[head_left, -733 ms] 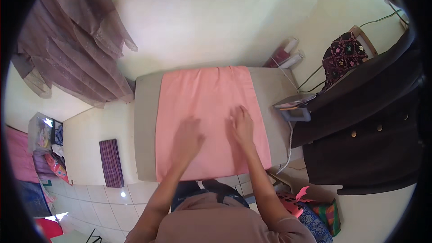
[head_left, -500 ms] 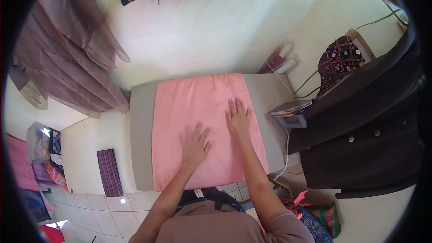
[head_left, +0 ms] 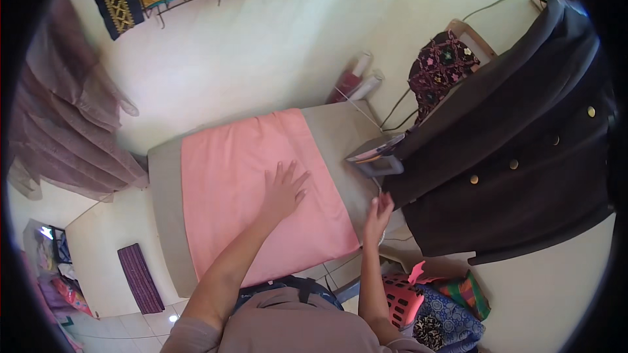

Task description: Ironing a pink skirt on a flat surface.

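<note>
Ironing corner of a room; whether home or garment shop cannot be determined. Evidence: iron (head_left: 377, 149) at the right edge of a grey padded desk (head_left: 337, 124), pink cloth (head_left: 222, 176) across it, hanging dark garment (head_left: 497, 144).

No lettering, label, number or sign can be read anywhere in this view.

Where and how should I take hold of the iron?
Probably by the blue-grey handle of the iron, from the near side with the right hand. The handle juts out nearside as an open loop, which should leave room to wrap it. The dark garment crowds the iron's right side.
</note>
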The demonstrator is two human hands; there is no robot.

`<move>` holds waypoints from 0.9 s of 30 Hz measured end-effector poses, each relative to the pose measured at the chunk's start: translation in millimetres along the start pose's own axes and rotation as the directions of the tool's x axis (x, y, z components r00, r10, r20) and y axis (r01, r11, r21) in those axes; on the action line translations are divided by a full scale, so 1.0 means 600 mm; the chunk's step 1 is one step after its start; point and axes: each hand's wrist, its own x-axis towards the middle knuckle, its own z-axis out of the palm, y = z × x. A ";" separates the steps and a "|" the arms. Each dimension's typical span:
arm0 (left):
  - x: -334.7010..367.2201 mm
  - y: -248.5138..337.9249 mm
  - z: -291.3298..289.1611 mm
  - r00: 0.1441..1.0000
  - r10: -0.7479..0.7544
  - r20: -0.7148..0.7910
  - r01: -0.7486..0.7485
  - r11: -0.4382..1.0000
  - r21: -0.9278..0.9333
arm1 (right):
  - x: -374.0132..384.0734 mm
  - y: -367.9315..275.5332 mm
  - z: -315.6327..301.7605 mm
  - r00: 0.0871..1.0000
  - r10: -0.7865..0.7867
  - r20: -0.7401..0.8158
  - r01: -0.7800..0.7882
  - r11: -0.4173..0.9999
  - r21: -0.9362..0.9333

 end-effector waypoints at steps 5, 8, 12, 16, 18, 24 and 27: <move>0.012 0.053 0.025 0.988 0.156 -0.003 -0.157 0.988 -0.013 | 0.108 0.012 0.023 0.996 -0.078 -0.040 0.081 0.993 0.090; -0.014 0.073 0.027 0.962 0.272 0.016 -0.270 0.959 -0.084 | 0.147 0.039 0.034 0.995 -0.105 0.000 0.104 0.988 0.116; -0.057 0.051 0.020 0.932 0.360 0.045 -0.358 0.933 -0.044 | 0.184 -0.014 0.045 0.973 -0.228 0.032 0.226 0.972 0.060; -0.111 0.016 -0.010 0.984 0.181 0.001 -0.180 0.982 -0.052 | 0.135 -0.161 0.090 0.895 -0.399 0.199 0.446 0.811 -0.378; -0.132 -0.015 -0.011 0.980 -0.193 -0.055 0.189 0.980 -0.067 | 0.096 -0.183 0.109 0.860 -0.200 0.470 0.503 0.485 -0.716; -0.169 -0.046 -0.032 0.948 -0.296 -0.118 0.292 0.955 -0.051 | -0.017 -0.135 0.212 0.739 -0.097 0.667 0.613 0.508 -0.605; -0.172 -0.047 -0.035 0.937 -0.328 -0.117 0.322 0.944 -0.070 | -0.030 -0.159 0.295 0.768 -0.041 0.639 0.571 0.496 -0.654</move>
